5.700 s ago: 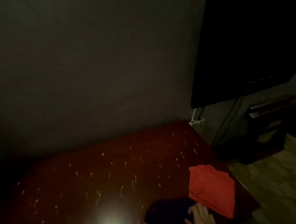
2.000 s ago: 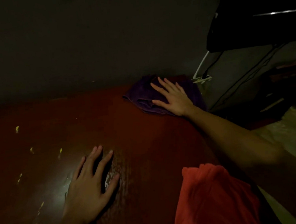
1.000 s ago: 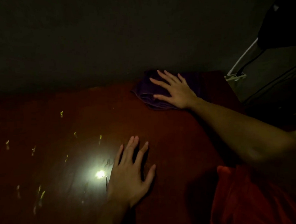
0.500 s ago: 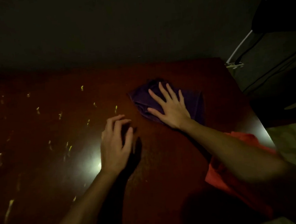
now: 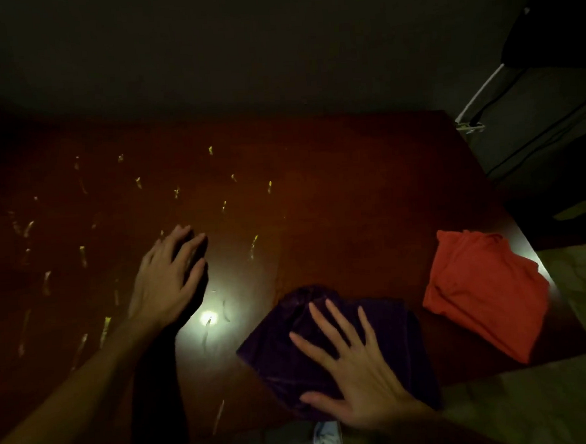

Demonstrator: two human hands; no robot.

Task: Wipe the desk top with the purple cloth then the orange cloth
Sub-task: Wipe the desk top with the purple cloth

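Very dim frame, wall nearly black. One bright glare spot on glossy desk top [image 5: 318, 203] beside left hand [image 5: 166, 281], which casts hard shadow. Edges bowed, wide-angle distortion; slight softness throughout

Dark purple cloth [image 5: 279, 356], orange-red cloth [image 5: 481, 292], glossy red-brown desk top [image 5: 352, 201] flecked yellow

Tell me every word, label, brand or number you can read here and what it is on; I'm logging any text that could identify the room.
None: no readable text shows in this dim view.
Desk top: bare wood with pale flecks, no lettering.
Purple cloth, under the right hand: no tag or print visible.
Orange cloth: no label visible.
Dark screen at upper right: too dark to show any brand.
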